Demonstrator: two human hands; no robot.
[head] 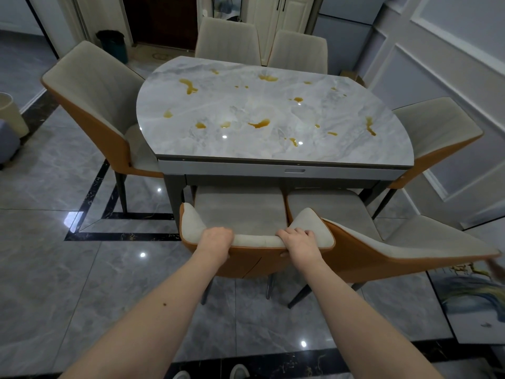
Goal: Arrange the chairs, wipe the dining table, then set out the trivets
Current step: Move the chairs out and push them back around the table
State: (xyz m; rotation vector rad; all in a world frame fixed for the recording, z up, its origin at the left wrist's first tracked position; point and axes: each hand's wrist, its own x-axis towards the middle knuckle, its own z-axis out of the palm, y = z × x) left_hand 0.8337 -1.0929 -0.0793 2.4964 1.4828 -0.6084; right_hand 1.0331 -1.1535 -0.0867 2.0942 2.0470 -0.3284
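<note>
A grey marble dining table [273,143] with several amber spills stands ahead of me. A beige chair with an orange back [237,212] sits at its near edge, seat partly under the top. My left hand [216,237] grips the left part of the backrest's top edge, and my right hand [299,239] grips the same edge further right, fingers curled over it. A second chair [388,242] stands close on the right, angled outward. No trivets or cloth show.
More matching chairs surround the table: one at the left end [93,99], one at the right end [434,132], two at the far side [226,39]. A dark bin [113,45] stands far left. Glossy tiled floor spreads around, with a patterned rug [470,299] at right.
</note>
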